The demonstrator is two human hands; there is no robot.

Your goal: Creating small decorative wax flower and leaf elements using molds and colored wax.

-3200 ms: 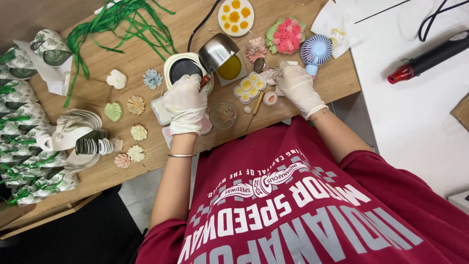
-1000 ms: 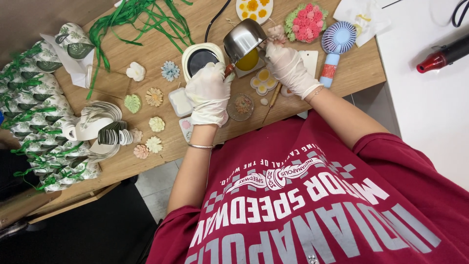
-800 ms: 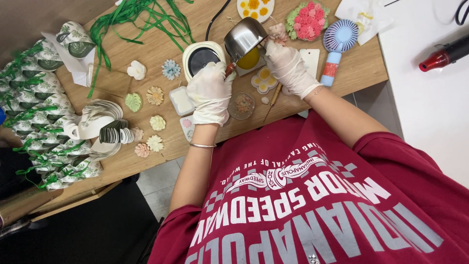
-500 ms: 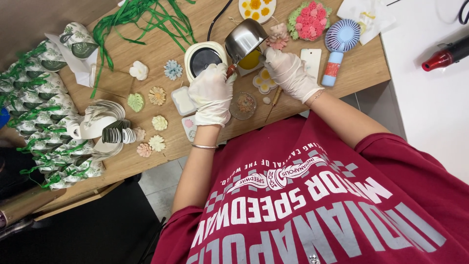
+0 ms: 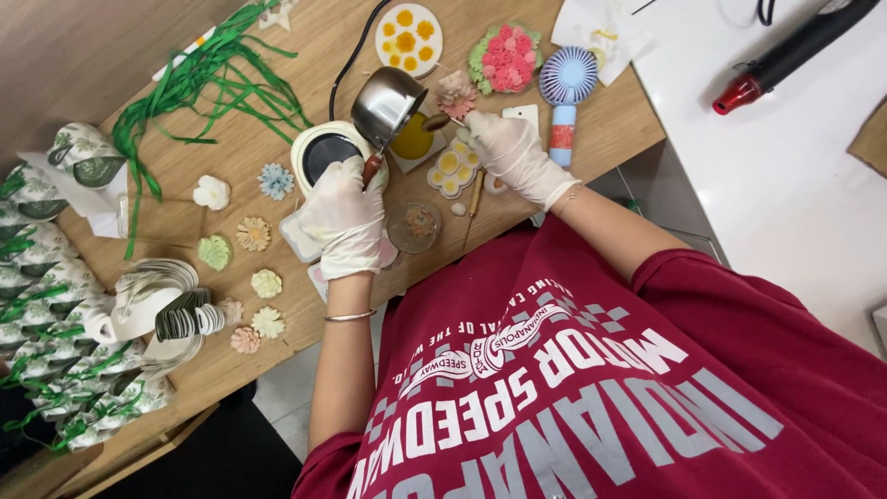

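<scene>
a long wooden table (image 5: 277, 148) runs across the room, with a white counter (image 5: 795, 185) to its right carrying a black and red heat gun (image 5: 785, 55). on the far left of the table lies a tangle of green ribbon strips (image 5: 212, 83), and along the left edge sit patterned green and white bags (image 5: 46, 277). near the middle stands a small round white warming plate with a black top (image 5: 323, 152). the left hand (image 5: 346, 217), in a white glove, is closed around the wooden handle of a small shiny steel melting pot (image 5: 388, 103), holding it tilted just above a yellow pool in a small square mould (image 5: 413, 140). the right hand (image 5: 513, 152), also gloved, pinches what looks like a thin stirring tool (image 5: 439, 120) at the pot's lip; i cannot tell exactly how the fingers sit on it. just right are a pale mould of yellow flower shapes (image 5: 448, 171) and a blue handheld fan (image 5: 565, 88). small pastel wax flowers (image 5: 259, 268) dot the left near side.

with the pot tipped this far, i'd worry that hot liquid could run past the mould onto the wood or the glove, especially if the tool nudges the rim.
</scene>
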